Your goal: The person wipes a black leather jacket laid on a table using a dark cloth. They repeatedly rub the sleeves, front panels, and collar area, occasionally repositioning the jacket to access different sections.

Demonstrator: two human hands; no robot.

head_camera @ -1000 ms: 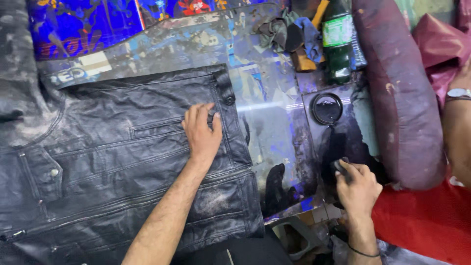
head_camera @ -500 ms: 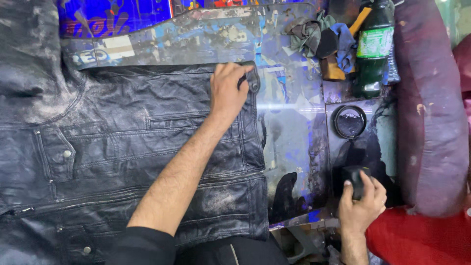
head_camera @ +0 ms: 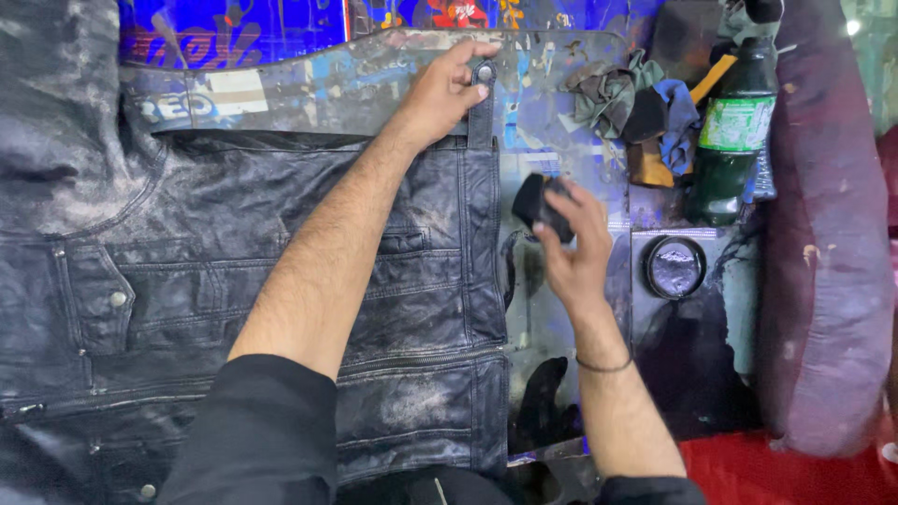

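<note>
While left hand (head_camera: 444,93) pins jacket (head_camera: 412,309), polish-filled tin (head_camera: 674,266) open, green bottle (head_camera: 731,140) upright

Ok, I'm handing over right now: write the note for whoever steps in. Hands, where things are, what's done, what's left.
Left hand: pinching the snap tab at the top edge of the black leather jacket, which lies spread flat on the paint-stained board.
Right hand: holding a small black applicator just off the jacket's right edge, above the board.
Open round tin sits to the right of that hand; green bottle and rags behind it.
Done: cannot tell; the leather shows grey, dusty patches over much of its surface.
Left: likely those dull patches, judging by their look.
</note>
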